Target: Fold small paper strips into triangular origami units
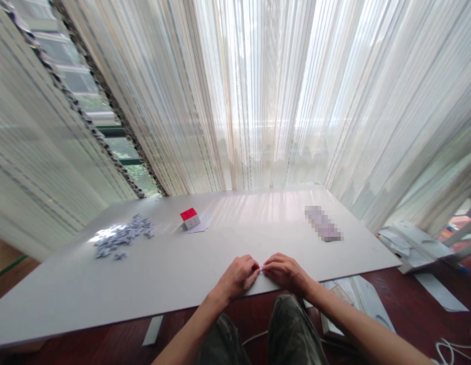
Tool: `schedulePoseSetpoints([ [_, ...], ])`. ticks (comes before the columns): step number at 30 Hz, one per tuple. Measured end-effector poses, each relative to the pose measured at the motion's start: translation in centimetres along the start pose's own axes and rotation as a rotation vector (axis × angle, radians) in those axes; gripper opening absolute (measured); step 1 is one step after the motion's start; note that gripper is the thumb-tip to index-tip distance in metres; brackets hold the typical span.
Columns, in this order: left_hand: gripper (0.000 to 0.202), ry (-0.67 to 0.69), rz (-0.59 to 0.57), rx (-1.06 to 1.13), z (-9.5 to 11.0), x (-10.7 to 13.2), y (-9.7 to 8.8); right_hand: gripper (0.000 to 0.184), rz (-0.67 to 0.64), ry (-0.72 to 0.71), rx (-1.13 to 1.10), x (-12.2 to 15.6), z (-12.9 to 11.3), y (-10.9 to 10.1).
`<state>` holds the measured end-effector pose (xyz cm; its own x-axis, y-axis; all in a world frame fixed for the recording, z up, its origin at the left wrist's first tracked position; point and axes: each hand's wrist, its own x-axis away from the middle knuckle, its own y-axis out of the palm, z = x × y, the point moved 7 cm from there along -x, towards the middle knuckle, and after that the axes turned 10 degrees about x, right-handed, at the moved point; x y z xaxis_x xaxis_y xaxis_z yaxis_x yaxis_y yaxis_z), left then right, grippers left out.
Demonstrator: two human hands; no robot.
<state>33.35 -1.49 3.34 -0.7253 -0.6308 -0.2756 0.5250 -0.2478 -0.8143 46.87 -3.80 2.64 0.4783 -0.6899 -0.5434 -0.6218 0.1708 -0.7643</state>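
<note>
My left hand (241, 275) and my right hand (286, 274) meet low over the near edge of the white table (220, 258). The fingers of both are closed in a pinch on one small pale piece (262, 270), which looks like paper. Most of it is hidden by the fingertips. Off to the left lies a loose pile of small bluish-white pieces (121, 238), seemingly folded paper. Farther back, a red and white cube (190, 218) rests on a few white paper slips (202, 224).
A pixelated purplish strip (322, 224) lies on the table's right side. Sheer curtains (250, 101) hang behind the far edge. Below and right of the table are white panels (357, 299), a white cable (448, 350) and a dark red floor. My knees (294, 329) are under the near edge.
</note>
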Motion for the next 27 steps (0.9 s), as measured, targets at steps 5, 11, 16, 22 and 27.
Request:
schedulePoseSetpoints([
  [5,0.014,0.032,-0.062,-0.113,0.6,-0.5,0.2,0.014,0.004,0.03,-0.004,0.1,0.2,0.2],
  [11,0.018,0.094,-0.116,-0.199,1.3,-1.0,0.0,0.013,-0.073,-0.024,0.034,-0.4,0.0,-0.1],
  [16,0.015,0.078,-0.019,-0.077,0.5,0.1,-0.3,0.015,-0.116,-0.094,0.05,-0.6,0.1,-0.3],
  [22,0.021,0.115,0.026,-0.073,0.3,1.1,0.1,0.015,-0.076,-0.06,0.035,-0.1,0.3,0.0],
  [27,0.02,0.162,-0.064,-0.22,1.0,0.8,0.1,0.016,-0.078,-0.069,0.054,-0.2,0.3,0.0],
])
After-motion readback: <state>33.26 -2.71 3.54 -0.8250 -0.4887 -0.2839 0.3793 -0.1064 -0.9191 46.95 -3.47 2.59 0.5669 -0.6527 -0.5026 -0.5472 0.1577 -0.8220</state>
